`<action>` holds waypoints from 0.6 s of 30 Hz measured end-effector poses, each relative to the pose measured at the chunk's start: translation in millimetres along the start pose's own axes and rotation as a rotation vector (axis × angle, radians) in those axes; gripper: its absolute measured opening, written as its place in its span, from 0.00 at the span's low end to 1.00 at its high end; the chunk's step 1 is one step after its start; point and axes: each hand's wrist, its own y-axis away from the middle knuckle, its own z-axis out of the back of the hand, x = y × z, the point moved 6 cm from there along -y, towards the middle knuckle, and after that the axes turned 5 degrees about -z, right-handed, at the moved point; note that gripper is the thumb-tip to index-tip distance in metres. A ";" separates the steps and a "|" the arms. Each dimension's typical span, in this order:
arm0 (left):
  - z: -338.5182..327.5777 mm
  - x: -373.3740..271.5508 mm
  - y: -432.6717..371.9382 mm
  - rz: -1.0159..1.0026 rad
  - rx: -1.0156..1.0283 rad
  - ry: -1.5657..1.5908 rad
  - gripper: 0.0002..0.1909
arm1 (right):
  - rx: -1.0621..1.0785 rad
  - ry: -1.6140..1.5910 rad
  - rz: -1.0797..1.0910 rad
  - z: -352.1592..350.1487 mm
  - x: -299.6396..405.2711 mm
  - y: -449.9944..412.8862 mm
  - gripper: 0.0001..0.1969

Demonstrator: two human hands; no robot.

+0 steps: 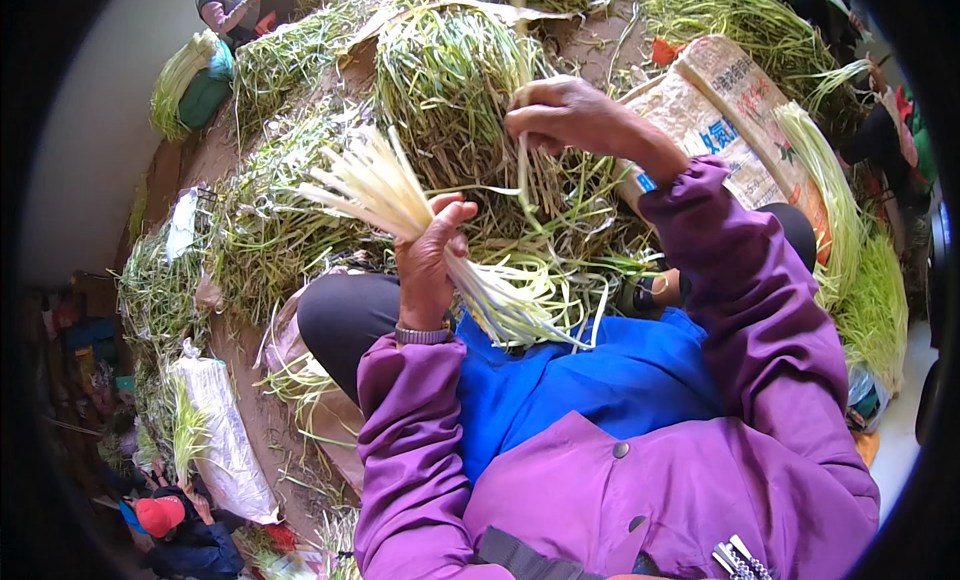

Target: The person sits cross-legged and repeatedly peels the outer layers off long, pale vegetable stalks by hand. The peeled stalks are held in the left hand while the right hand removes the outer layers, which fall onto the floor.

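My left hand (433,254) is closed around a bundle of blanched chives (386,182). Its thick white stalk ends fan out to the upper left, while the thin yellow-green leaf tips droop over the blue cloth (592,377) on my lap. Higher and to the right, my right hand (574,119) pinches a single pale chive strand (524,164) between thumb and fingers. That strand hangs below the hand, and a blurred length runs up above it. Behind both hands stands a large heap of untrimmed green chives (457,70).
A printed woven sack (720,122) lies to the right, with pale chive bundles (832,197) along its edge. On the left are a white sack (225,430) and a person in a red cap (160,514) holding chives. Other people work at the upper left and upper right.
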 end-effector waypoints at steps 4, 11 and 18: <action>-18.3 6.9 -1.9 0.001 0.122 -0.043 0.11 | 0.229 -0.023 0.001 -49.2 -6.7 -17.5 0.10; 10.0 8.8 -7.4 0.078 0.075 0.294 0.13 | 0.130 0.051 0.055 -65.2 -31.0 -5.4 0.12; 11.9 12.0 -11.7 0.039 0.043 0.301 0.12 | -0.067 0.447 0.319 -105.2 -51.3 30.8 0.09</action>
